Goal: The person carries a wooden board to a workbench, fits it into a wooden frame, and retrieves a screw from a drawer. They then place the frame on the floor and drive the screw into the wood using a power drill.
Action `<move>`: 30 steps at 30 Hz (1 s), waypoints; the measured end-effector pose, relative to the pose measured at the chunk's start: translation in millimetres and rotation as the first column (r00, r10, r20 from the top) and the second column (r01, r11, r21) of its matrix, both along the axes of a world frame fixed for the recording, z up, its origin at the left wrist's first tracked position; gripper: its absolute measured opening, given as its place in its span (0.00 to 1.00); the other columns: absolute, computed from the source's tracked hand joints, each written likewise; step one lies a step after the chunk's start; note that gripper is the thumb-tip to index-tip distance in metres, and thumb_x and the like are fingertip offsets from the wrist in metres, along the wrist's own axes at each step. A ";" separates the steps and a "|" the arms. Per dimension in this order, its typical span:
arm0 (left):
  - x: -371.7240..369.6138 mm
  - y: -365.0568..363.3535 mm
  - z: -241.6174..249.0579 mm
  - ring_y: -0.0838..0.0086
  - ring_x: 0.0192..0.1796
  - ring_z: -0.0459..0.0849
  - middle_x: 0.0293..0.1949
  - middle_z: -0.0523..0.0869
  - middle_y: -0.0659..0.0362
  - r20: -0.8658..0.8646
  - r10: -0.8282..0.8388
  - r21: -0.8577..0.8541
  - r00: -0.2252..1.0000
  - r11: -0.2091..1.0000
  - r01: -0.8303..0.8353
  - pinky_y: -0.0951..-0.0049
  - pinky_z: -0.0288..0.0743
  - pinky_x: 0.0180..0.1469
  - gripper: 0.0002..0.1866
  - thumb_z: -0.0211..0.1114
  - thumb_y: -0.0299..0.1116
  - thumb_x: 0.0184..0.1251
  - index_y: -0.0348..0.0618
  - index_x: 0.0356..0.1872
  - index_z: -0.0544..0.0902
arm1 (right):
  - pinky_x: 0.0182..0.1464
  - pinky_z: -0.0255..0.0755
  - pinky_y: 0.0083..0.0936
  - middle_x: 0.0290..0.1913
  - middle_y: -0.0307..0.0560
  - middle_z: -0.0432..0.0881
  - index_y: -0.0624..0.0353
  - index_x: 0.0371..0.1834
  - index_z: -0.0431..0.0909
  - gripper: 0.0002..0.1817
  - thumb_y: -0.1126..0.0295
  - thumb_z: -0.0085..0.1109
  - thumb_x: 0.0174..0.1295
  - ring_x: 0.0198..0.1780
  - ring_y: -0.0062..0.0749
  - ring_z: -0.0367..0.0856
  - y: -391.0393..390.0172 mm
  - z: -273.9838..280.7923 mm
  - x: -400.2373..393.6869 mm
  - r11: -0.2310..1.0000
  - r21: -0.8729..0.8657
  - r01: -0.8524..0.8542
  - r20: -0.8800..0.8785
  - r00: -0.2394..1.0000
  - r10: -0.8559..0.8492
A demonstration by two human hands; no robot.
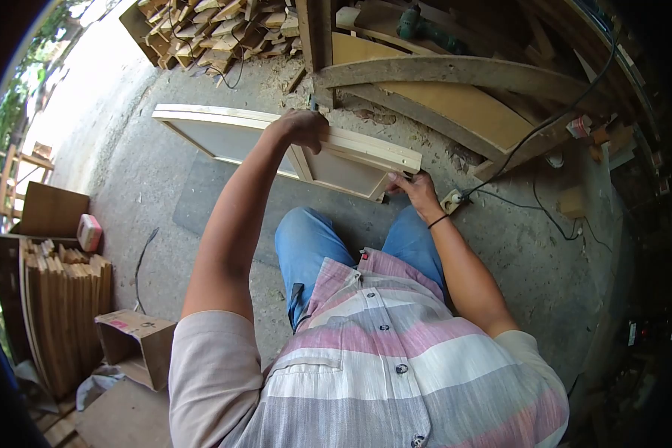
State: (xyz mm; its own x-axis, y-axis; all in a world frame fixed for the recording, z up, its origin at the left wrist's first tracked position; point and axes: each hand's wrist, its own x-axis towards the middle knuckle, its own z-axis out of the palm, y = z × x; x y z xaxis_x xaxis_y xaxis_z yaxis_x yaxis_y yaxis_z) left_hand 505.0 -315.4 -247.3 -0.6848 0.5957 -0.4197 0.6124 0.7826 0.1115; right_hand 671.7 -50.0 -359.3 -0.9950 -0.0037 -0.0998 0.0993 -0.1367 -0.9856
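Observation:
A long, pale wooden frame (351, 145) with flat panels and a middle crosspiece stands on edge in front of my knees. My left hand (304, 129) is closed over its top edge near the middle, with the fingers partly hidden. At the right end, my right hand (417, 192) grips the lower corner, its thumb on the near face and its other fingers mostly out of sight. A dark band circles the right wrist. Below the frame, a dark flat sheet (213, 196) lies on the concrete floor.
Wood offcuts (224, 33) are piled at the back left. A wooden structure with a curved rail (455, 71) stands at the back right, a green power tool (418, 26) behind it. A power strip (452, 200) with cables lies right. Stacked slats (67, 313) and a cardboard box (134, 347) are left.

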 end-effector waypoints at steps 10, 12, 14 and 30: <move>-3.9 0.4 -3.8 0.58 0.48 0.84 0.43 0.87 0.52 -0.002 0.010 0.076 1.000 0.997 -0.010 0.62 0.76 0.53 0.32 0.76 0.38 0.35 0.50 0.51 0.82 | 0.36 0.82 0.26 0.37 0.50 0.83 0.69 0.45 0.78 0.16 0.69 0.67 0.60 0.33 0.31 0.85 7.8 4.4 -3.4 0.999 -0.034 0.012 -0.041 0.999 -0.013; -3.1 0.7 -2.3 0.58 0.47 0.84 0.42 0.87 0.51 -0.007 0.028 0.089 1.000 0.996 -0.027 0.61 0.76 0.52 0.31 0.75 0.37 0.35 0.47 0.50 0.82 | 0.36 0.81 0.25 0.37 0.47 0.83 0.68 0.45 0.78 0.16 0.67 0.67 0.60 0.33 0.29 0.84 9.3 3.5 -1.7 1.000 -0.015 0.005 -0.035 0.999 -0.005; -4.6 3.1 -1.2 0.58 0.46 0.84 0.41 0.87 0.51 0.008 0.008 0.085 1.000 0.996 -0.009 0.61 0.76 0.51 0.30 0.75 0.37 0.34 0.46 0.48 0.82 | 0.37 0.81 0.25 0.37 0.47 0.83 0.68 0.45 0.78 0.16 0.66 0.67 0.60 0.33 0.29 0.84 10.3 1.3 -2.6 1.000 -0.005 0.008 -0.048 0.999 -0.008; -13.5 0.1 -12.0 0.60 0.39 0.84 0.35 0.85 0.52 0.067 0.018 0.134 0.998 0.991 -0.027 0.62 0.78 0.44 0.25 0.71 0.31 0.34 0.42 0.42 0.81 | 0.38 0.83 0.27 0.38 0.48 0.83 0.68 0.44 0.79 0.19 0.63 0.70 0.58 0.35 0.33 0.86 11.1 -3.7 -9.0 0.998 -0.044 -0.036 -0.033 0.999 0.035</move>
State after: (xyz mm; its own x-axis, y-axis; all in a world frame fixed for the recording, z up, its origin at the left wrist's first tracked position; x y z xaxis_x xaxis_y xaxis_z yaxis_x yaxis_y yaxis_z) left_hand 491.5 -315.3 -259.3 -0.6724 0.6347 -0.3809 0.5830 0.7711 0.2559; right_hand 662.6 -38.9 -362.9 -0.9969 -0.0426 -0.0668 0.0734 -0.1775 -0.9814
